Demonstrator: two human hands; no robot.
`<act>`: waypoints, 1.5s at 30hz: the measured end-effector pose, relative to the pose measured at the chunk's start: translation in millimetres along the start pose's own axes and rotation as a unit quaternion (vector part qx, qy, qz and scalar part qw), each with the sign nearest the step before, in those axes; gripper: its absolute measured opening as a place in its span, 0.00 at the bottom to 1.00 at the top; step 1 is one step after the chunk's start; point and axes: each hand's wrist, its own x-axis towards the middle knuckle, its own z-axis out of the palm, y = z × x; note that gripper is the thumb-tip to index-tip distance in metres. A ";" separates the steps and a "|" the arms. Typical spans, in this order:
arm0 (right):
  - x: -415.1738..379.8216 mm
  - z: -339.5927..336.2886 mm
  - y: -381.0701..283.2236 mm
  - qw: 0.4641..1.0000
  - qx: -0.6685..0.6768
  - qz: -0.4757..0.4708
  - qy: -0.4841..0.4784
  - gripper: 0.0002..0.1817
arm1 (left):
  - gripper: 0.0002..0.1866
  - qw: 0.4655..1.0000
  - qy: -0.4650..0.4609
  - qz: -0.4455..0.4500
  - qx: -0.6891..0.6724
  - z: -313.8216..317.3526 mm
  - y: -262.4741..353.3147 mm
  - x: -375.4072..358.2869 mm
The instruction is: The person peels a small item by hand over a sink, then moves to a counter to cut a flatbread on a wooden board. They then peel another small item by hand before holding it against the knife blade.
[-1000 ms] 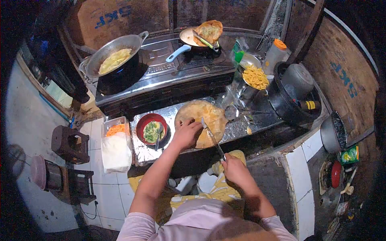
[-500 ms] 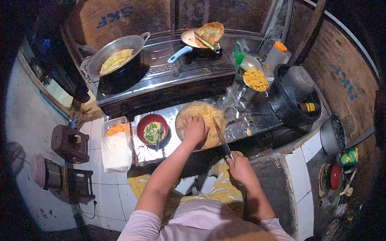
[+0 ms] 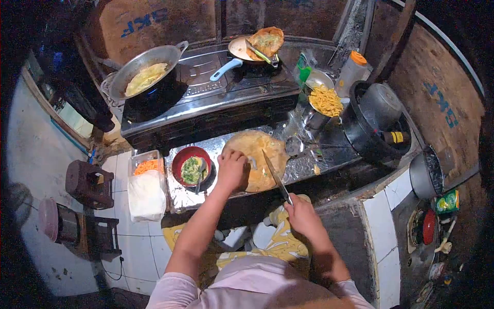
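Note:
My right hand (image 3: 303, 215) is closed around the handle of a knife (image 3: 275, 172), whose blade lies over the right part of a round wooden board (image 3: 265, 154). At the board's left edge rests my left hand (image 3: 232, 167), with its fingers bent over the surface; what they hold, if anything, is hidden. A small pale piece (image 3: 252, 162) lies just right of those fingers. Left of the board stands a red bowl (image 3: 186, 154) of chopped greens with a spoon in it.
A container (image 3: 146, 167) holds orange shreds. Behind, a wok (image 3: 116, 87) and a pan (image 3: 239, 49) stand on the stove (image 3: 206, 110). Yellow strips (image 3: 325, 101) fill a pot. A black bucket (image 3: 355, 129) and a bottle (image 3: 352, 74) stand at right.
My left hand has moved left, from the middle of the board to its left edge. The knife has shifted slightly left, still in my right hand.

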 end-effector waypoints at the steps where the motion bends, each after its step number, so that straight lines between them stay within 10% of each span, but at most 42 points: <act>1: 2.7 -2.9 -2.2 1.000 -0.017 0.005 -0.002 0.18 | 0.11 1.000 -0.005 -0.015 0.016 -4.0 3.8 -10.5; 45: 31.4 -26.7 -46.9 0.978 -0.161 -0.007 -0.135 0.34 | 0.17 0.986 -0.058 -0.154 -0.031 25.6 27.4 -3.1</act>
